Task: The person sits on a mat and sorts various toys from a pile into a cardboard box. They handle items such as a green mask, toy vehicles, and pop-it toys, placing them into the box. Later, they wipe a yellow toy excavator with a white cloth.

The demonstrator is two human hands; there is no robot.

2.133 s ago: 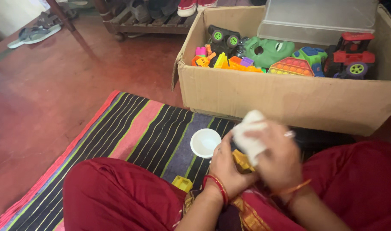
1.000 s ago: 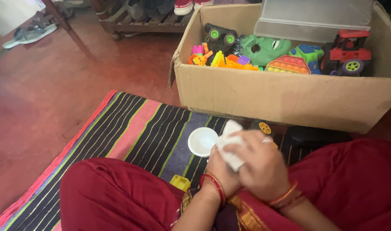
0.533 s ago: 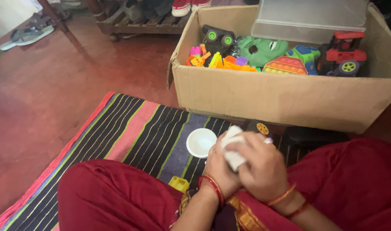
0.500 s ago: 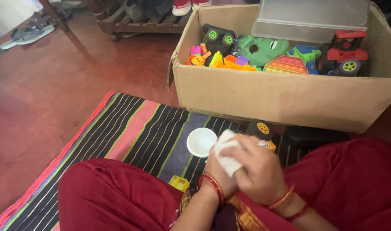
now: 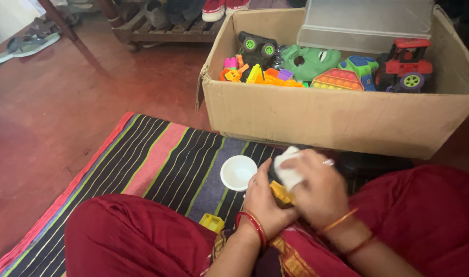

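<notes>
Toy wiped with a cloth over the lap

Cardboard box (image 5: 342,115) of toys stands far on the striped mat (image 5: 157,159). Near it, the right hand (image 5: 316,192) is clenched around a soft white cloth (image 5: 288,169) that would crumple easily. The left hand (image 5: 262,202) grips a small yellow toy (image 5: 281,194), likely light, stiff plastic, best held by its body.

Head-worn view, steeply down, close.
</notes>
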